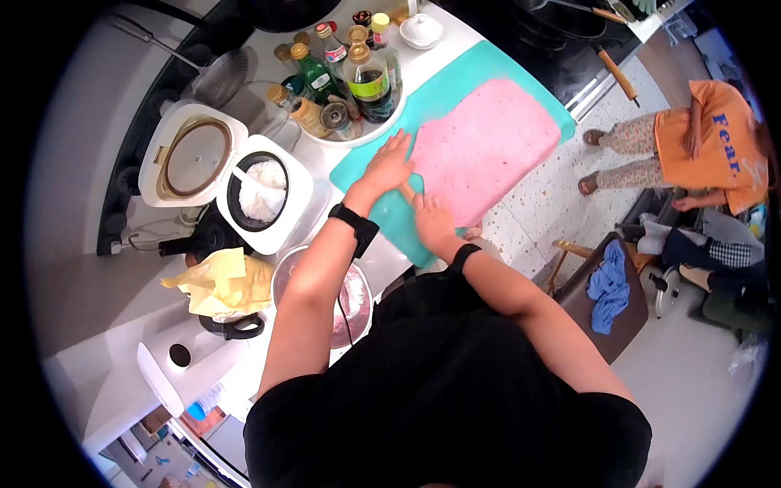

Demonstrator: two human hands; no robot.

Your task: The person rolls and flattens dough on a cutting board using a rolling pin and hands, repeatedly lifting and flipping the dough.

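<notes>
A broad sheet of pink dough [488, 146] with dark flecks lies on a teal mat [455, 77]. A short stretch of a tan wooden rolling pin [407, 192] shows between my hands at the dough's near left edge. My left hand [389, 164] lies over its left part, fingers stretched out toward the mat and the dough. Over the right part rests my right hand [434, 218], its fingers also extended and lying flat near the dough's edge. The pin's ends are hidden under my hands.
A metal bowl [363, 281] with pink residue stands by my left forearm. Left of it are an open rice cooker [305, 191] and a yellow cloth [228, 281]. Sauce bottles [370, 85] crowd a white tray. A person in an orange shirt [700, 130] stands at the right.
</notes>
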